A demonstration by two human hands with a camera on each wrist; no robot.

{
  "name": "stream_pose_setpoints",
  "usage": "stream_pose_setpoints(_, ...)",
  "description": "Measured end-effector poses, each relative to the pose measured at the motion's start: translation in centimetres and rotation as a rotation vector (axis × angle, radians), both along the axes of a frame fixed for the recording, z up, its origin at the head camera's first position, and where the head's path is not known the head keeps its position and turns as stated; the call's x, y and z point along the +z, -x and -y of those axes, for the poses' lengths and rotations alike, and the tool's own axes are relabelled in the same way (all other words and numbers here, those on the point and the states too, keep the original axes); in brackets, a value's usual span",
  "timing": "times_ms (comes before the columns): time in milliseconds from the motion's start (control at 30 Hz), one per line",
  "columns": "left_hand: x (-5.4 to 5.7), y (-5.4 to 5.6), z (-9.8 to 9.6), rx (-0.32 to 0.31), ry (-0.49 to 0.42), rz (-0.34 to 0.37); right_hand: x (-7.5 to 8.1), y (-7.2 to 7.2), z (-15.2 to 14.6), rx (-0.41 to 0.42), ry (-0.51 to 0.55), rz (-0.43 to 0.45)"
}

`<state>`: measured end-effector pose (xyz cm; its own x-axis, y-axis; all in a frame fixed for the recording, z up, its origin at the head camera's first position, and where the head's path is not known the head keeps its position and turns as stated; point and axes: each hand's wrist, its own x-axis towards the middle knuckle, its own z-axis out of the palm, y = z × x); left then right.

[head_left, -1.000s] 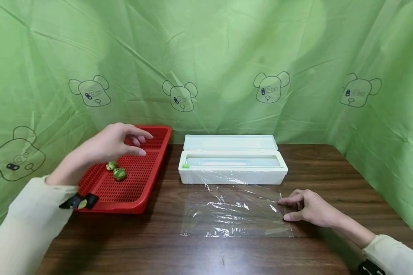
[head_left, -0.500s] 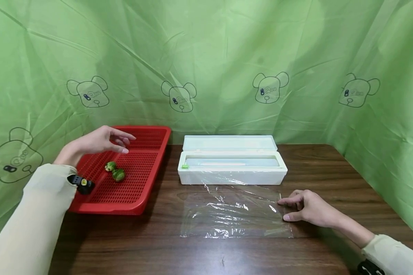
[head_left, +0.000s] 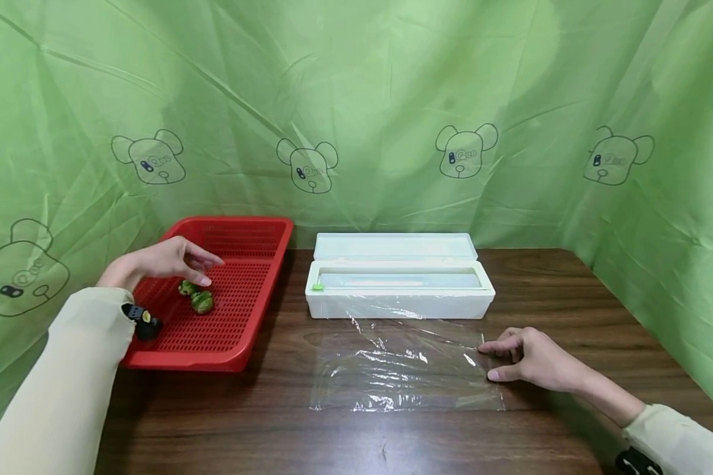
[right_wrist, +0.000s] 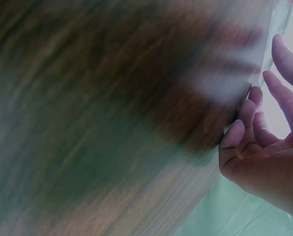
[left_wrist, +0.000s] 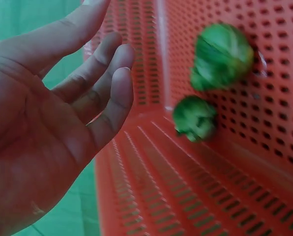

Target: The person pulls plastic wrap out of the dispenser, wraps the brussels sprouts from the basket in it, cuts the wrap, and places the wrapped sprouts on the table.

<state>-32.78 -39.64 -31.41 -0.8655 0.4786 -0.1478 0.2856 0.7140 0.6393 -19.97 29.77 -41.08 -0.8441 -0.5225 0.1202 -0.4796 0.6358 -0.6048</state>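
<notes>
Nearest are two cream sleeves, the left one [head_left: 56, 382] entering over the near left part of the brown tabletop [head_left: 237, 429], the right one [head_left: 686, 435] beyond the near right part. A black strap [head_left: 142, 322] circles the left wrist, and another [head_left: 638, 462] shows at the bottom below the right cuff.

Clear film [head_left: 386, 376] lies spread and wrinkled across the middle of the tabletop, its near edge running roughly level with the tabletop's far edge. The right hand [head_left: 531, 359] rests at the film's right edge, thumb and forefinger apart, fingers loosely bent; the grip looks released, its fingertips touching down at the film's border.

Farther back on the left, a red basket [head_left: 252, 316] sits along the tabletop's left side. Inside, left of its middle, are two small leafy green heads: the nearer one [head_left: 202, 303] and the farther one [head_left: 186, 288], close together. The left hand [head_left: 172, 257] hangs just above them over the basket's left wall, relaxed and holding nothing, apart from both.

Near the tabletop's far edge stands a white box [head_left: 401, 305], its lid [head_left: 395, 246] raised at the back; film drapes over its front wall. A green slider [head_left: 317, 287] sits at its front left corner. Behind hangs a green curtain [head_left: 368, 86] printed with outlined animal heads.
</notes>
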Motion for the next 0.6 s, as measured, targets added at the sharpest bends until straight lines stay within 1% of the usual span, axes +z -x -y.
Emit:
stream_pose_setpoints(167, -1.3, 0.3, 0.7, 0.011, 0.016, 0.052, -0.1, -0.1, 0.1, 0.004, 0.004, -0.007)
stream_pose_setpoints(267, -1.9, 0.4, 0.8, 0.019, 0.047, 0.074, -0.1, 0.0, 0.1, 0.000, -0.001, -0.006)
stream_pose_setpoints(467, -2.4, 0.5, 0.6, -0.006, 0.145, 0.081, 0.1, 0.0, 0.1, -0.015, -0.017, 0.010)
stream_pose_setpoints(533, -2.4, 0.5, 0.5, -0.007, 0.157, 0.107, 0.0, 0.1, 0.1, -0.014, -0.015, 0.010)
stream_pose_setpoints(600, -2.6, 0.5, 0.4, 0.002, 0.155, 0.150, 0.0, 0.1, 0.1, -0.012, -0.012, 0.010)
